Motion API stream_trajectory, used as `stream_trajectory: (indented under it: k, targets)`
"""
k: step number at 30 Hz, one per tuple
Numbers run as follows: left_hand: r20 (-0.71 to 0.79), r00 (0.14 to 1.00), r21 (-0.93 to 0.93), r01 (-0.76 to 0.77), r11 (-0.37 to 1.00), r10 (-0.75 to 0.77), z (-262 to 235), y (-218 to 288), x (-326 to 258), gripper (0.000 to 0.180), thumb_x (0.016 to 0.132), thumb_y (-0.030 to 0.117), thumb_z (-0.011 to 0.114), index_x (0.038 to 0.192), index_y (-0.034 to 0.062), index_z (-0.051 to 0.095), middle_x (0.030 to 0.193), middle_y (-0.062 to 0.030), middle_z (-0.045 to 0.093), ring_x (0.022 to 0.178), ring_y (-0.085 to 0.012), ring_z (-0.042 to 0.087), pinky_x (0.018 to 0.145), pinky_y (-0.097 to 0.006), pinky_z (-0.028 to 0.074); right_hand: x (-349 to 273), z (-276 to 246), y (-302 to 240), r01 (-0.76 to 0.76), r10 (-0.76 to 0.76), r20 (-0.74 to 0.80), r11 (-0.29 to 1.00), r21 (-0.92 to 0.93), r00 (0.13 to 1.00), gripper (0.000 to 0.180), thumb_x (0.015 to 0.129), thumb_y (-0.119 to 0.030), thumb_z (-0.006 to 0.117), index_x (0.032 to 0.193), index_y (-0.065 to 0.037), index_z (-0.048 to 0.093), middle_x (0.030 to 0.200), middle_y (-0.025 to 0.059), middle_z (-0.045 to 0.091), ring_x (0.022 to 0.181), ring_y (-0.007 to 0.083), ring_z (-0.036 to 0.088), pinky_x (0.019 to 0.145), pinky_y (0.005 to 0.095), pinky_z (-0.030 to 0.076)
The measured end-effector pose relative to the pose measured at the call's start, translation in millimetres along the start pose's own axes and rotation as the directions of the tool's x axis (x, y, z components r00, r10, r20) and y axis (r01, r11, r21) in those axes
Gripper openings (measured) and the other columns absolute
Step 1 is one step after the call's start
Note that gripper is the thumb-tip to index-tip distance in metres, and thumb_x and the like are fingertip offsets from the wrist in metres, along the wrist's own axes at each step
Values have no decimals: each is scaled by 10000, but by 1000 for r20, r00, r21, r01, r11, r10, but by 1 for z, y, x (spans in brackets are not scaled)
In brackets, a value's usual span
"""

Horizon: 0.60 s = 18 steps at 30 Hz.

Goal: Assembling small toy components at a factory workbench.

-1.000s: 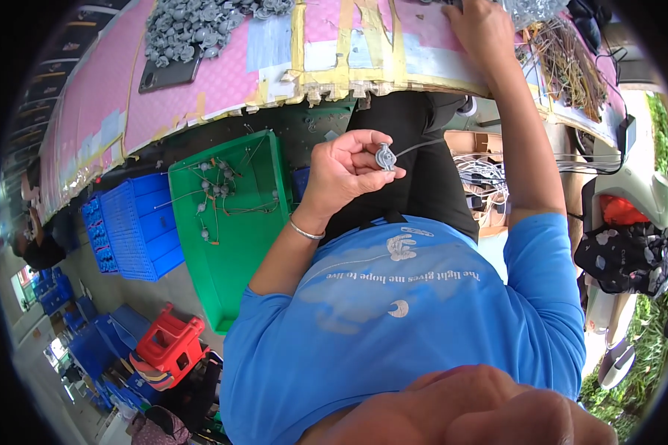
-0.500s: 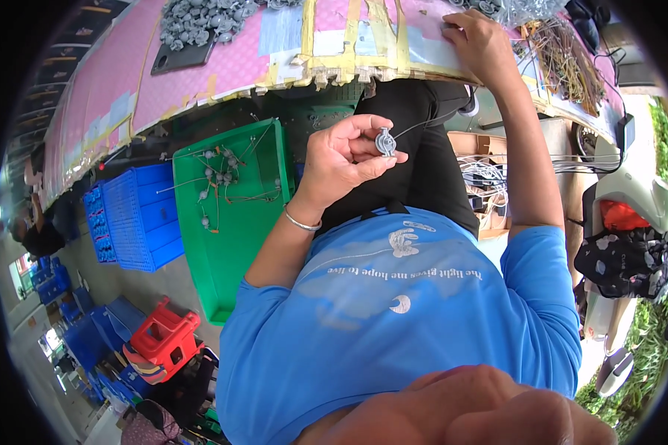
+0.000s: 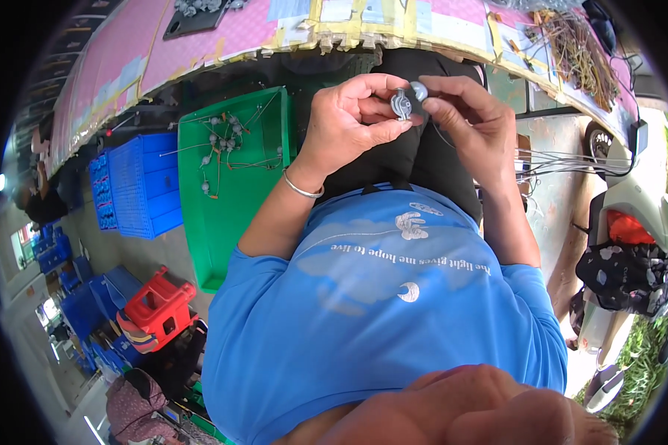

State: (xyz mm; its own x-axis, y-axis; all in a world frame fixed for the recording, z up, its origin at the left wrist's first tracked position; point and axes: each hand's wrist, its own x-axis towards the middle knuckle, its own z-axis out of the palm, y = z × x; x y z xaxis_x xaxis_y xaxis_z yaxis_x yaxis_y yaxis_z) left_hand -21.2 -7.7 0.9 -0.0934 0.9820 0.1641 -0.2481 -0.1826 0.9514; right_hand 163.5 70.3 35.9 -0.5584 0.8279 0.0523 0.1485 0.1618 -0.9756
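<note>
In front of my lap, my left hand (image 3: pixel 352 115) is closed round a small grey round plastic housing (image 3: pixel 401 104), its inner ridges facing outward. Close beside it, my right hand (image 3: pixel 471 119) pinches a smooth grey domed cap (image 3: pixel 419 91) between thumb and fingers. Cap and housing are side by side; whether they touch, I cannot tell. A thin grey wire (image 3: pixel 443 136) hangs below the right fingers, its upper end hidden. To the left, a green bin (image 3: pixel 234 215) holds several grey round pieces with wires (image 3: pixel 219 141).
The taped pink worktop (image 3: pixel 223 44) runs across the far side, with grey parts on a dark tray (image 3: pixel 193 22) and a bundle of brown wires (image 3: pixel 568 59). Blue crates (image 3: pixel 145 185) and a red stool (image 3: pixel 159 304) stand left; a scooter (image 3: pixel 631 200) is at right.
My right hand has come back from the worktop to my left hand, now with a grey domed cap in its fingers. My left hand has shifted slightly toward the worktop, still holding the housing.
</note>
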Motion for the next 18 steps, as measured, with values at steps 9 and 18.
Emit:
stream_trajectory:
  k: [9,18]
  targets:
    - [-89,993,153,-62,986,76,15,-3,-1,409,732,-56,790,1113,-47,640,914,-87,729,830,-119,702,741,-258,583,-16,-3,-7,230,-234,-29,967,-111,972,177,879,-24,700,1053,7,696,960,63,694,873,114,653,781,242,525]
    - [-23,970,635,-173,753,242,21,4,-2,412,695,-74,785,1084,-22,660,841,-85,739,767,-132,728,697,-247,590,-17,-2,0,-5,5,6,998,-56,1000,164,875,-21,702,1036,1,724,874,33,670,730,58,611,628,197,513]
